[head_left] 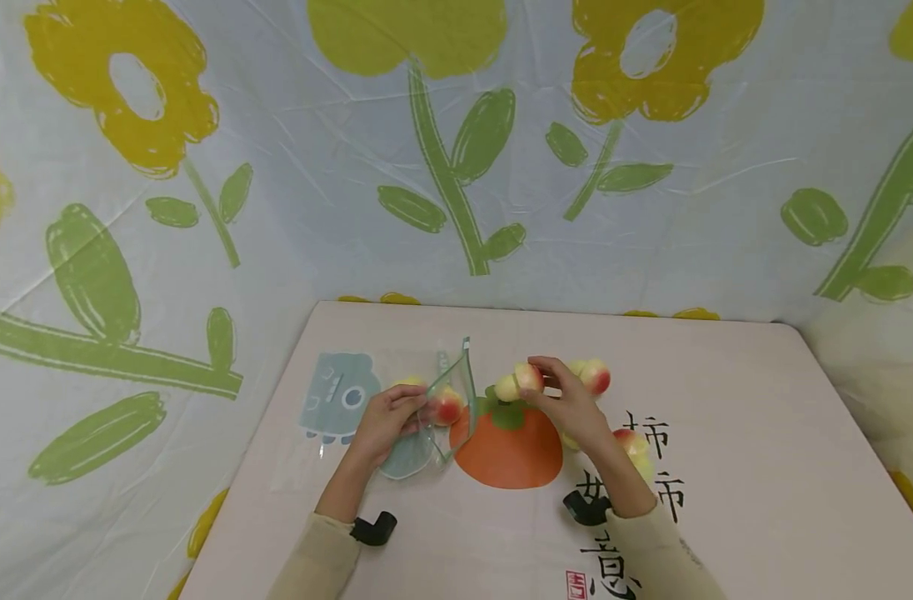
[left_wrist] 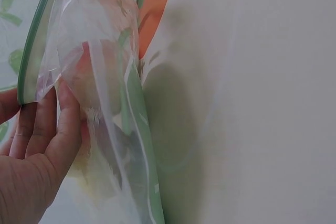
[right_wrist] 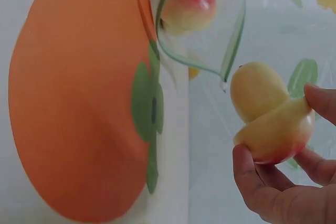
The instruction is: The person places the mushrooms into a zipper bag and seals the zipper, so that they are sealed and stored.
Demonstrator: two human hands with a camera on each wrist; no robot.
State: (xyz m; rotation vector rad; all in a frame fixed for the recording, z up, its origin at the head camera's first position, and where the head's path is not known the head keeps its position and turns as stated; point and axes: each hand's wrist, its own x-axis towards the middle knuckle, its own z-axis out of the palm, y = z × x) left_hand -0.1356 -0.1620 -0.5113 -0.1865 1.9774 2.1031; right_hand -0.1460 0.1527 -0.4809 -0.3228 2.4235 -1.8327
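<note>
My left hand pinches the rim of a clear zip bag with a green edge. The bag's mouth gapes toward the right. Inside it lies a yellow fruit with a red blush, with more yellow behind it. My right hand grips a two-lobed yellow fruit with one reddish end, between thumb and fingers. That fruit hangs just right of the bag's mouth, apart from it, above the printed orange persimmon.
Behind my right hand lies another yellow-red fruit. One more fruit shows beside my right forearm, partly hidden. The pale tabletop carries black characters. A flowered cloth hangs behind and at the sides.
</note>
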